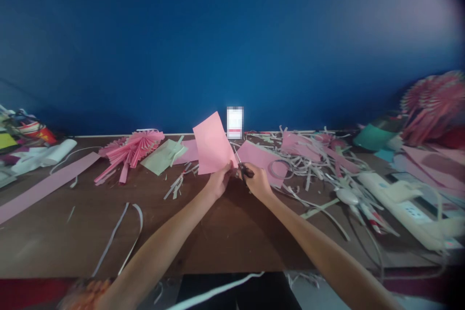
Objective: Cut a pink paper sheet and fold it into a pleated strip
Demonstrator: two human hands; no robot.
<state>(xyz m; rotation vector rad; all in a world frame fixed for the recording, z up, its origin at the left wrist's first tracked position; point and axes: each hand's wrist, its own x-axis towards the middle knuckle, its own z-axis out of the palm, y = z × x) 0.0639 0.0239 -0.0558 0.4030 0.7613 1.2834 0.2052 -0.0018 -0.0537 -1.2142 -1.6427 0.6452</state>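
Note:
My left hand (220, 180) grips the lower right corner of a sheet of pink paper (213, 145), held up above the table. Close beside it, my right hand (257, 180) is closed around the dark handles of a pair of scissors (245, 170). The blades point up and away, along the right edge of the sheet. Whether they are biting into the paper I cannot tell. Behind my right hand lies another piece of pink paper (259, 157). Left of the sheet, a pale green piece of paper (160, 156) rests on the table.
Folded pink paper fans (136, 150) and a long pink strip (47, 186) lie on the left of the brown table (174, 232). Tangled paper strips (305, 160) cover the right, near a white power strip (403, 208). A phone-like bright screen (235, 121) stands by the blue wall.

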